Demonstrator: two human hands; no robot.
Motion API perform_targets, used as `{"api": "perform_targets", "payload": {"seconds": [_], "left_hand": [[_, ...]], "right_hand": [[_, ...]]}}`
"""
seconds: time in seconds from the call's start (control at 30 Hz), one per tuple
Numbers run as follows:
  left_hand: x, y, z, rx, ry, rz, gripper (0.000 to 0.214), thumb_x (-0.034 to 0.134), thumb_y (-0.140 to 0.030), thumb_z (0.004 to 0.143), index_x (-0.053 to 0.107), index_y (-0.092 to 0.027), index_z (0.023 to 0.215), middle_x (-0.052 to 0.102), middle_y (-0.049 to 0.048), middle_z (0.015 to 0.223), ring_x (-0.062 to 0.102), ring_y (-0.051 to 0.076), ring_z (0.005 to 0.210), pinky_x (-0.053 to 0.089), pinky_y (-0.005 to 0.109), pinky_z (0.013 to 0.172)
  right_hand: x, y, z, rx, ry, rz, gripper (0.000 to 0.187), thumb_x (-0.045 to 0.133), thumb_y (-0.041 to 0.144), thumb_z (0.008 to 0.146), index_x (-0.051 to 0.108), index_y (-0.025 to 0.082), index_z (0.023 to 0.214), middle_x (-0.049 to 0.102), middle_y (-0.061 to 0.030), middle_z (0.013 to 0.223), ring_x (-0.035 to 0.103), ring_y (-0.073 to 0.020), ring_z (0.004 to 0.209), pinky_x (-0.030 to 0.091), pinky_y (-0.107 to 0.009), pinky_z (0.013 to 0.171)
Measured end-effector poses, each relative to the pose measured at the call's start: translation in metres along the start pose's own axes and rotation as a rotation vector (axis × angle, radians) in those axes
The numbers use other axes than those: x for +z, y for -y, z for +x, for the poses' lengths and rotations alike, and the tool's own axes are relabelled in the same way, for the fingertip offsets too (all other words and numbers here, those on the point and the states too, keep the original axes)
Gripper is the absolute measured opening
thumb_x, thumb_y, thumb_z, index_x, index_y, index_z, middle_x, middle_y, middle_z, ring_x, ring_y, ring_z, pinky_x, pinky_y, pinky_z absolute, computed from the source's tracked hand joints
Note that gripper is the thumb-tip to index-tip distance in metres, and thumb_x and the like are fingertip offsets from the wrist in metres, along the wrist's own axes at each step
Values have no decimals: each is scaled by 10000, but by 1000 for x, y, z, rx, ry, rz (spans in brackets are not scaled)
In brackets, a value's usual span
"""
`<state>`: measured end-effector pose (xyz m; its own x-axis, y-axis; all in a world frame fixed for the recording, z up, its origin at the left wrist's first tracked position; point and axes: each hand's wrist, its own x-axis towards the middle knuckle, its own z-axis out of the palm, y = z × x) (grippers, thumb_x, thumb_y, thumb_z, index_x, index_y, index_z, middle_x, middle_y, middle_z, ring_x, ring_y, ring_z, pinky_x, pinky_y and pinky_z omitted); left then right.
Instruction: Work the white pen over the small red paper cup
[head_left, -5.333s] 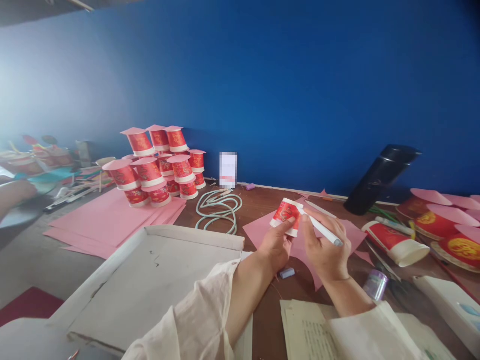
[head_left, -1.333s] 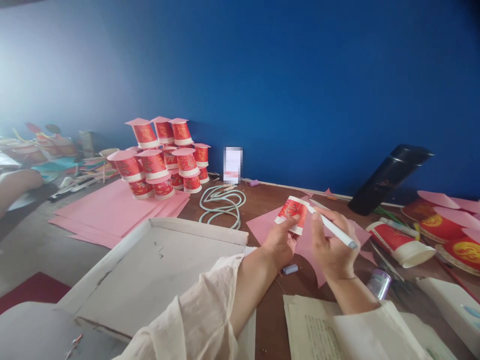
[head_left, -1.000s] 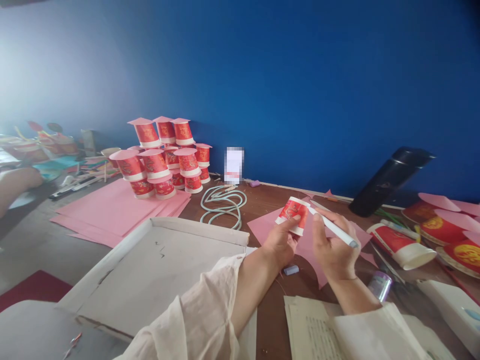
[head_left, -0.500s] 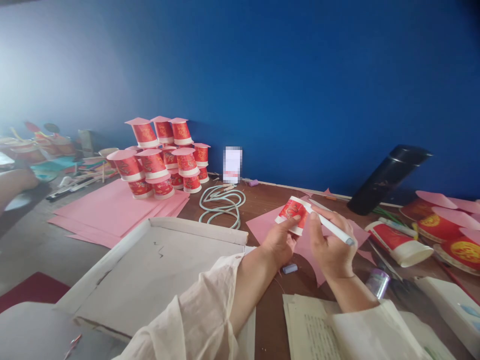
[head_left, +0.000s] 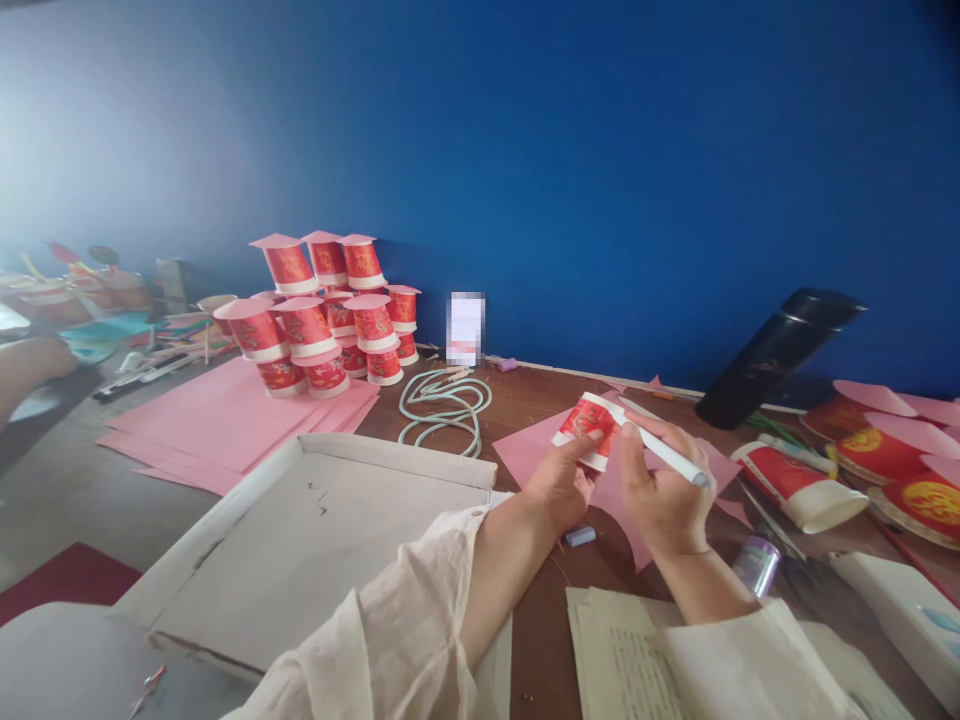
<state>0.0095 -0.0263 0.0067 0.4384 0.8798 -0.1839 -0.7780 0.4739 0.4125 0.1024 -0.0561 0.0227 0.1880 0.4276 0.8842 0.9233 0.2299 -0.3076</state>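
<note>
My left hand (head_left: 561,485) is closed around a red and white paper cup (head_left: 581,420), tilted on its side with its white rim to the left. In my right hand (head_left: 671,490) is a white glue stick or marker-like pen (head_left: 671,458), its grey end pointing toward me and its other end at the cup. Whether that tip touches the cup I cannot make out. Beneath both hands lies pink paper (head_left: 517,455) on the brown table. A small lilac cap (head_left: 580,537) rests just below my left hand.
Stacked red cups with pink paper tops (head_left: 307,330) stand on pink sheets (head_left: 202,420) at the left. A white box lid (head_left: 300,540) lies near my left arm. A black flask (head_left: 780,355) leans at the right, behind another paper cup (head_left: 802,490). Another person's arm (head_left: 30,370) shows far left.
</note>
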Motion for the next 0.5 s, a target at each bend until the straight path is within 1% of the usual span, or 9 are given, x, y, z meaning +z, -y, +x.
{"api": "perform_targets", "payload": {"seconds": [0.23,0.4,0.5], "left_hand": [[1,-1,0,-8,-12,-9,276,755,-155,617,688,-171,884,694,72,1032,583,230,1104,400,309,987],[1,-1,1,-12,-12,-17,276,750,-155,628,690,-159,898,691,81,1039,574,225,1119,405,294,984],[1,-1,1,-13,-13,-17,274,752,-155,623,687,-170,889,698,71,1026,577,225,1116,410,296,980]], "right_hand": [[0,2,1,-6,-27,-42,188,539,287,842,674,176,913,723,-65,872,661,-192,792,488,-343,784],[-1,2,1,-7,-27,-37,189,542,291,841,675,172,905,722,-66,868,659,-192,796,485,-339,789],[-1,2,2,10,-19,-32,193,539,302,842,671,174,899,721,-64,866,658,-195,798,485,-340,782]]}}
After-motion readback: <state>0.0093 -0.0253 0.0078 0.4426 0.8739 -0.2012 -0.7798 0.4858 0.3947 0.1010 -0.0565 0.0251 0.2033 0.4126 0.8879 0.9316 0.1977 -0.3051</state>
